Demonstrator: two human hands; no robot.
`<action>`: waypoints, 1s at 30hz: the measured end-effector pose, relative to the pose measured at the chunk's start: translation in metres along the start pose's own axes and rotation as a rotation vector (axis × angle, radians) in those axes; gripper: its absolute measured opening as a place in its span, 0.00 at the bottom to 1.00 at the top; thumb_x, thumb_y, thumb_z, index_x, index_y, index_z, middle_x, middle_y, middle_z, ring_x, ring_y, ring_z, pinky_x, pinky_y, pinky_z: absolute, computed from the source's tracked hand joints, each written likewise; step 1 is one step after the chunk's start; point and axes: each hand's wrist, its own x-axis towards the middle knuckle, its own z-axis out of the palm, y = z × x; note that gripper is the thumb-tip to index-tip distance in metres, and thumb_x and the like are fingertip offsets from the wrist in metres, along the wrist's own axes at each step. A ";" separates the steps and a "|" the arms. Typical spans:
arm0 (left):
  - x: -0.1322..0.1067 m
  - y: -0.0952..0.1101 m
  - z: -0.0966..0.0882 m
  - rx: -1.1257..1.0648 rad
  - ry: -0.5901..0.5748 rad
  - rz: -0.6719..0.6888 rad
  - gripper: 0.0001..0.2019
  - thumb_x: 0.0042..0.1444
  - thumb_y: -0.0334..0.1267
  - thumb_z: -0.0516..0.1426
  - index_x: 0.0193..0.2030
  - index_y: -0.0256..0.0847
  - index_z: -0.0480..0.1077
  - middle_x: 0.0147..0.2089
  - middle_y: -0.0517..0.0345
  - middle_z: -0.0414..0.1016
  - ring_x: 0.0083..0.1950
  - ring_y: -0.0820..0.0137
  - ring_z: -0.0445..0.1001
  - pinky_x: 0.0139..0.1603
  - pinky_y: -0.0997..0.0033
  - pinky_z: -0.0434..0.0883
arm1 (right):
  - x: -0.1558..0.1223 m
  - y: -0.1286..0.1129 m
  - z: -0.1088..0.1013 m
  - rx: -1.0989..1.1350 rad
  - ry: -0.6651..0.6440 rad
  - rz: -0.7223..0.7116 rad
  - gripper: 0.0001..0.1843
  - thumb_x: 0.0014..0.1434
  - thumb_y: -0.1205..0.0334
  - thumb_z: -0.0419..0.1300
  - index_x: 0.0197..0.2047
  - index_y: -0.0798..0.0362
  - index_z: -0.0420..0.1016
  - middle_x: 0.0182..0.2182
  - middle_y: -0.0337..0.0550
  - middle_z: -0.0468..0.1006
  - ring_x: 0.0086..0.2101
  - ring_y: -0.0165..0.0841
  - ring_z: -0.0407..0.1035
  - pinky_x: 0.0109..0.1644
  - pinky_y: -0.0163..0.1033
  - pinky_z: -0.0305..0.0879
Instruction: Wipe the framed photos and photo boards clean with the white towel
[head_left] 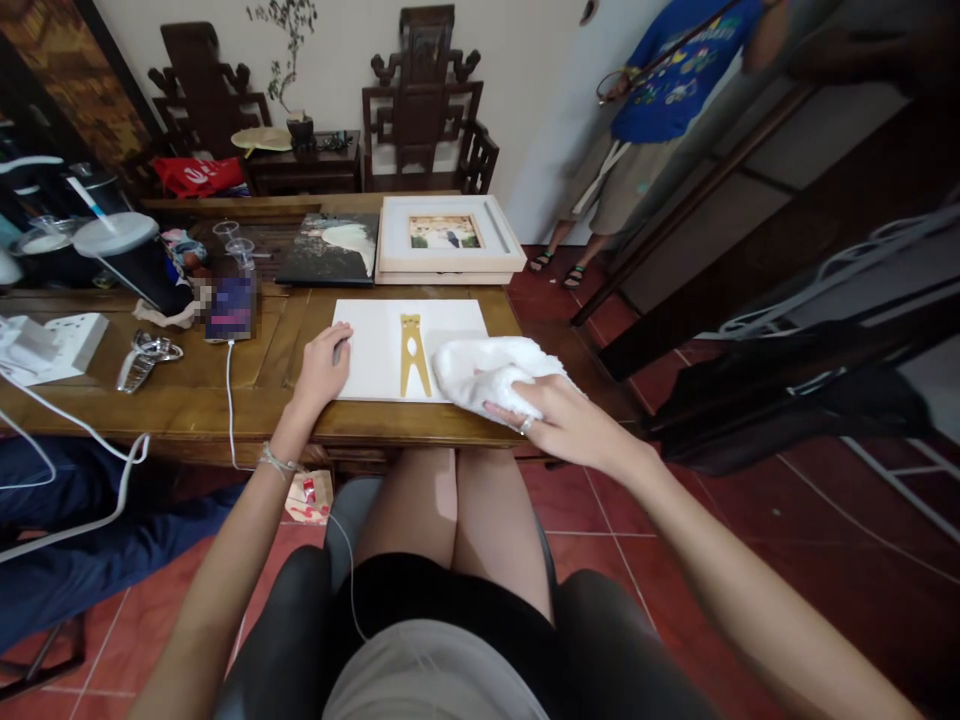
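Observation:
A white rectangular board point(367, 345) lies flat near the front edge of the wooden table. On it is a flat yellow piece shaped like a long-legged animal point(407, 335), with an oval hole in its middle. My left hand point(322, 368) is at the board's left edge, fingers bent over it; a dark patch between thumb and fingers is unclear. My right hand point(551, 415) grips a bunched white fluffy cloth point(487, 365), which covers the board's right front corner. A ring shows on this hand.
Behind the board are a framed picture point(450, 274) and a dark panel point(307, 255). Leftward stand a lidded cup point(135, 255), a clear hair claw point(142, 360) and a phone on a white cable point(230, 380). A person in a blue shirt point(664, 85) stands beyond, right.

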 end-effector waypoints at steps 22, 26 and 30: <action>-0.001 0.000 0.000 0.042 0.000 0.024 0.14 0.59 0.28 0.51 0.47 0.35 0.75 0.55 0.45 0.77 0.60 0.61 0.74 0.65 0.55 0.67 | 0.011 -0.004 0.005 -0.168 -0.052 -0.152 0.12 0.63 0.62 0.50 0.31 0.52 0.70 0.39 0.56 0.78 0.46 0.51 0.70 0.49 0.50 0.63; -0.001 0.000 0.000 0.040 -0.008 0.030 0.14 0.60 0.28 0.51 0.48 0.35 0.75 0.56 0.44 0.77 0.60 0.60 0.73 0.65 0.53 0.67 | -0.001 -0.012 -0.012 -0.107 -0.150 -0.119 0.15 0.65 0.57 0.48 0.30 0.51 0.69 0.25 0.46 0.72 0.32 0.43 0.69 0.40 0.44 0.63; -0.001 -0.001 0.000 0.044 -0.006 0.024 0.14 0.59 0.28 0.51 0.47 0.36 0.75 0.55 0.45 0.77 0.60 0.60 0.73 0.65 0.54 0.66 | 0.052 0.009 -0.010 -0.149 -0.058 -0.078 0.15 0.65 0.56 0.48 0.28 0.50 0.66 0.22 0.43 0.68 0.31 0.40 0.67 0.40 0.42 0.62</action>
